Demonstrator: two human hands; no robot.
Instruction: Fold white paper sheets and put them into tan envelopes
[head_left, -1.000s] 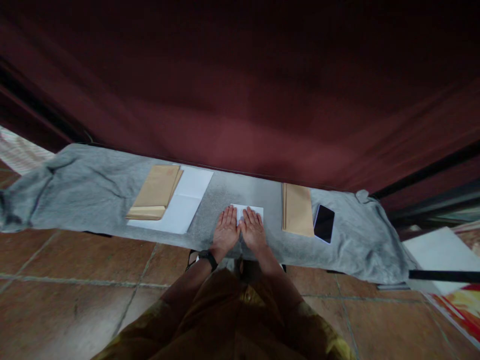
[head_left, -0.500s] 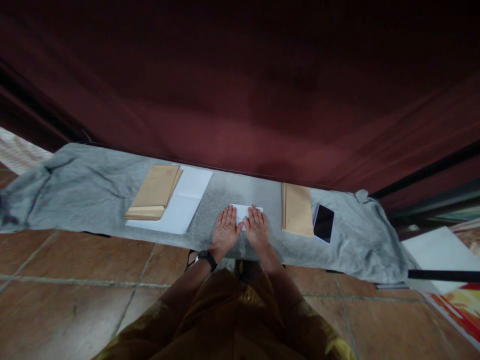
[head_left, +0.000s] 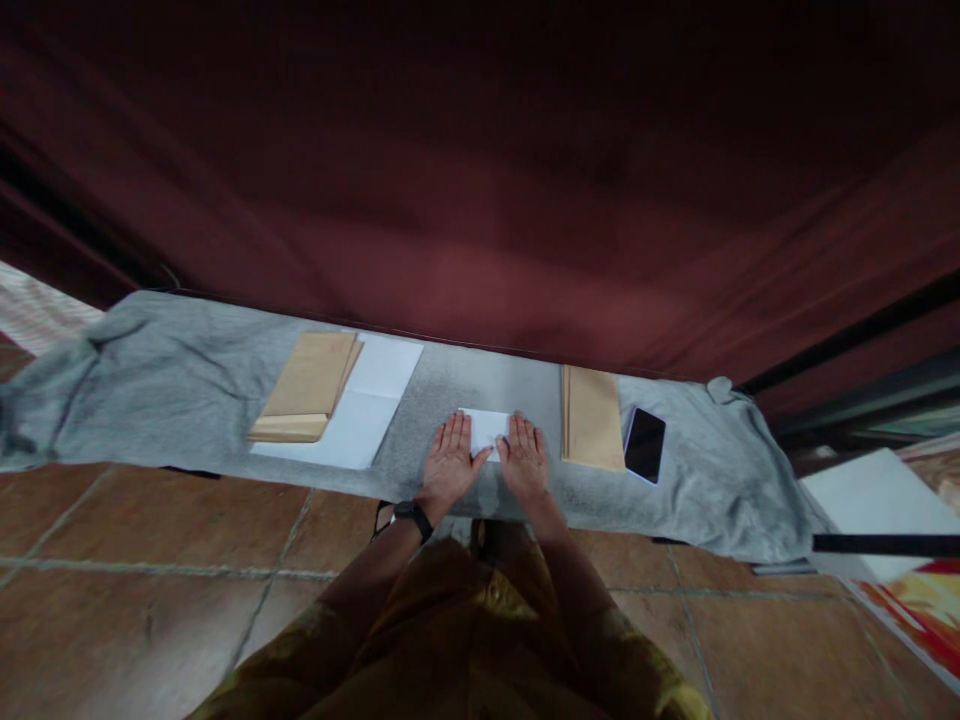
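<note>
A small folded white paper (head_left: 489, 426) lies flat on the grey cloth in front of me. Across its left part rests my left hand (head_left: 450, 460), palm down with the fingers stretched out; a dark watch is on that wrist. My right hand (head_left: 524, 459) lies flat over the paper's right edge, fingers extended. Both thumbs point inward near the paper's lower edge. The paper's sides are partly hidden under the hands.
To the left, brown envelopes (head_left: 311, 385) lie on white paper sheets (head_left: 367, 410). On the right are more brown envelopes (head_left: 592, 418) and a phone (head_left: 645, 445). Grey cloth (head_left: 187, 370) covers the long narrow surface, with a dark red panel (head_left: 480, 220) behind it.
My right hand has slid a little to the right across the paper, so more of its middle shows. The left hand stays nearly in place.
</note>
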